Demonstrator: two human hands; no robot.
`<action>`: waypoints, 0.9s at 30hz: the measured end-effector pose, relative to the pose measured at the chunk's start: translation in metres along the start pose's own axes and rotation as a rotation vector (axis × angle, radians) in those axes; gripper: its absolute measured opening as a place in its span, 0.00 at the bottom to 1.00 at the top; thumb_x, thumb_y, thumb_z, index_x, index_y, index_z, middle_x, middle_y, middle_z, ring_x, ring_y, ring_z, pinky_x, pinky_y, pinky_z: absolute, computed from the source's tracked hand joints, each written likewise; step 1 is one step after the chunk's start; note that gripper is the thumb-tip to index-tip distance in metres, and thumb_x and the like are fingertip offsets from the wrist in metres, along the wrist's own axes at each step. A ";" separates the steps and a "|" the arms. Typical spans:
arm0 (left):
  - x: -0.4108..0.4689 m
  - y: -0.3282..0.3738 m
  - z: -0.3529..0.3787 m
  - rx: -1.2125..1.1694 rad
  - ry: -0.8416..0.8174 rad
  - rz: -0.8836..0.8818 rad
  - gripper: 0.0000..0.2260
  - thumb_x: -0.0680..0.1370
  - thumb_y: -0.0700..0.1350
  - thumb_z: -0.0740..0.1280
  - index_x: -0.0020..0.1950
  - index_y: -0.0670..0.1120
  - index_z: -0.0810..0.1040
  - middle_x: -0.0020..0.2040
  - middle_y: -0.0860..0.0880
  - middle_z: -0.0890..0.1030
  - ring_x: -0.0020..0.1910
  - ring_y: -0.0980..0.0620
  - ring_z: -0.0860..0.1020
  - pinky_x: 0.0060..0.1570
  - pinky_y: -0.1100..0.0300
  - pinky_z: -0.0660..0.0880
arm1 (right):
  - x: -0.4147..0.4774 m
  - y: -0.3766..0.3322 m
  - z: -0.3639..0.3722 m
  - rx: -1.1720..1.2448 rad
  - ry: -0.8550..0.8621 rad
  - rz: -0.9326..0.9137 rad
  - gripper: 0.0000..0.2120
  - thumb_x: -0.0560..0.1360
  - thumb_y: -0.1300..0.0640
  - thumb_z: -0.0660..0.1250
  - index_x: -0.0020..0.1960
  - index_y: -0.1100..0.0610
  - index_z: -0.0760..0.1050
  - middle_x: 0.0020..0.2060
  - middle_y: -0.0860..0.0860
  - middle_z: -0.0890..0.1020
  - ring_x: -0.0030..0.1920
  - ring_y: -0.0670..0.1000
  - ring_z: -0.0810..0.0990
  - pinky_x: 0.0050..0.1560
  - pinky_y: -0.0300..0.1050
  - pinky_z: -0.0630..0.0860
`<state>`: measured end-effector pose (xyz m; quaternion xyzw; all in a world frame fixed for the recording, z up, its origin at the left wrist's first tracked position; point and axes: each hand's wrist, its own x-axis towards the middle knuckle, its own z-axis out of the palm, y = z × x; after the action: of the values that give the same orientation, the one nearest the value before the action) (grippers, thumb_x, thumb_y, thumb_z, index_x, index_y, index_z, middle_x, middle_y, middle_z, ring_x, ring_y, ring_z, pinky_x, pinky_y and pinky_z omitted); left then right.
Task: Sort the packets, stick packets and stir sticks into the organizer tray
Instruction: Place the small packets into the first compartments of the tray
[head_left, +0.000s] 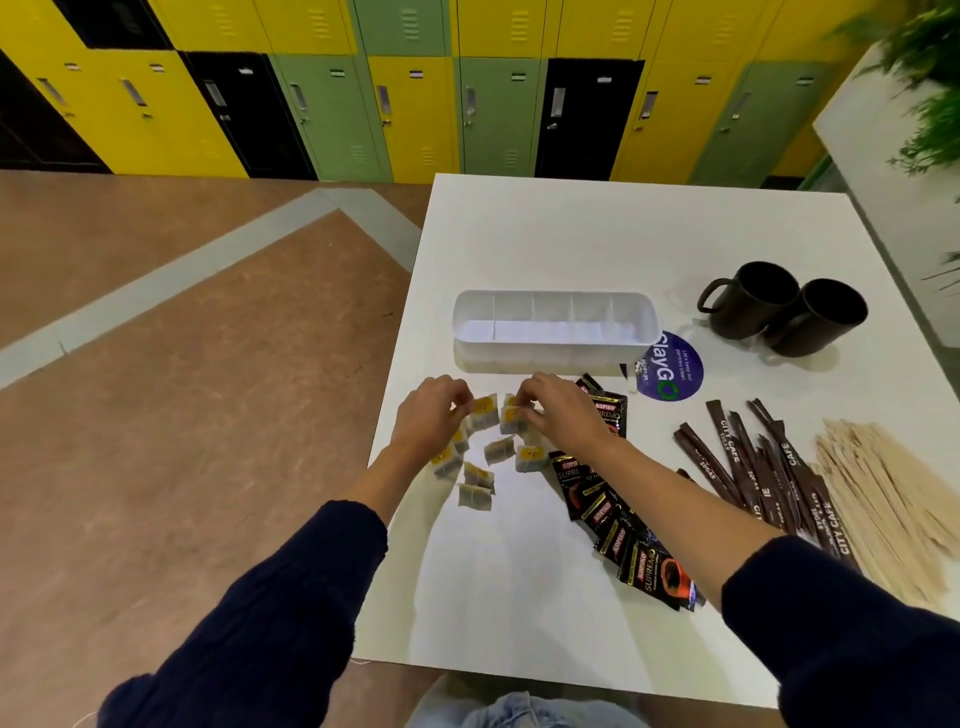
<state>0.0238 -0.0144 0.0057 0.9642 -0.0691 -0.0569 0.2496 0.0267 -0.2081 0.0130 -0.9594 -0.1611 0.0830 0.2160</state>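
Observation:
A white organizer tray (556, 347) with several empty compartments stands mid-table. In front of it lie several small tea bags with yellow tags (498, 451). My left hand (428, 415) pinches one tea bag (483, 411) at the pile's left. My right hand (558, 410) pinches another tea bag (511, 420) beside it. Black coffee packets (618, 525) spread to the right of the tea bags, partly under my right forearm. Further right lie brown sugar stick packets (769, 467) and a heap of wooden stir sticks (883, 499).
Two dark mugs (779, 309) stand at the back right of the white table (545, 597). A round blue sticker (670, 371) sits by the tray's right end. The table's left edge runs close to the tea bags. Lockers line the far wall.

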 end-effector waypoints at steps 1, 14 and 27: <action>-0.001 -0.002 -0.002 0.000 0.016 0.002 0.07 0.78 0.47 0.64 0.50 0.46 0.79 0.48 0.49 0.80 0.49 0.49 0.75 0.42 0.59 0.69 | 0.000 0.000 0.001 0.003 0.003 0.002 0.08 0.77 0.57 0.64 0.53 0.59 0.77 0.50 0.54 0.80 0.51 0.54 0.77 0.49 0.45 0.69; -0.016 -0.022 -0.010 -0.115 0.059 -0.113 0.07 0.77 0.46 0.64 0.49 0.47 0.81 0.47 0.50 0.81 0.43 0.52 0.79 0.44 0.54 0.77 | 0.002 -0.002 0.004 0.083 0.001 0.003 0.07 0.76 0.56 0.66 0.50 0.59 0.78 0.47 0.53 0.81 0.49 0.54 0.77 0.50 0.51 0.75; -0.019 -0.029 -0.007 -0.161 -0.030 -0.096 0.08 0.77 0.46 0.65 0.54 0.46 0.79 0.50 0.47 0.81 0.45 0.50 0.78 0.49 0.50 0.78 | 0.008 -0.004 0.006 0.117 0.035 0.017 0.11 0.76 0.62 0.65 0.57 0.56 0.69 0.46 0.53 0.83 0.47 0.54 0.80 0.41 0.48 0.76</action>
<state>0.0095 0.0165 -0.0010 0.9422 -0.0218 -0.0885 0.3224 0.0312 -0.1994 0.0090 -0.9479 -0.1438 0.0774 0.2735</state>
